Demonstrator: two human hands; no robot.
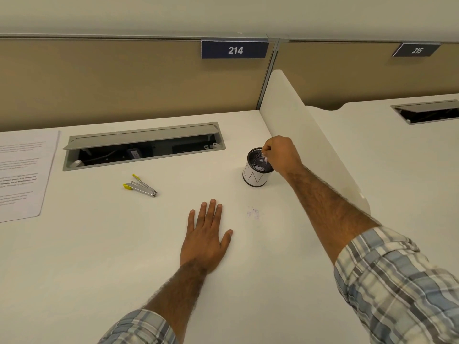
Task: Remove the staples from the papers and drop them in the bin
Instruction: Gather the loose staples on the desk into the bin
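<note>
A smooth white tabletop is meeting a tan fabric partition with signs reading 214 and 215. The left hand is lying flat, fingers straight and apart. The right hand is bunching its fingers together over the round black mesh bin, whose label is showing "IN". Anything pinched is too small to tell. Tiny staples, a yellow-tipped metal staple remover and blurred, cut-off papers are lying nearby.

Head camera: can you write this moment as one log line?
right hand: pinches staples over bin | left hand: flat on desk | staple remover: lying on desk | loose scraps: on desk near bin
</note>
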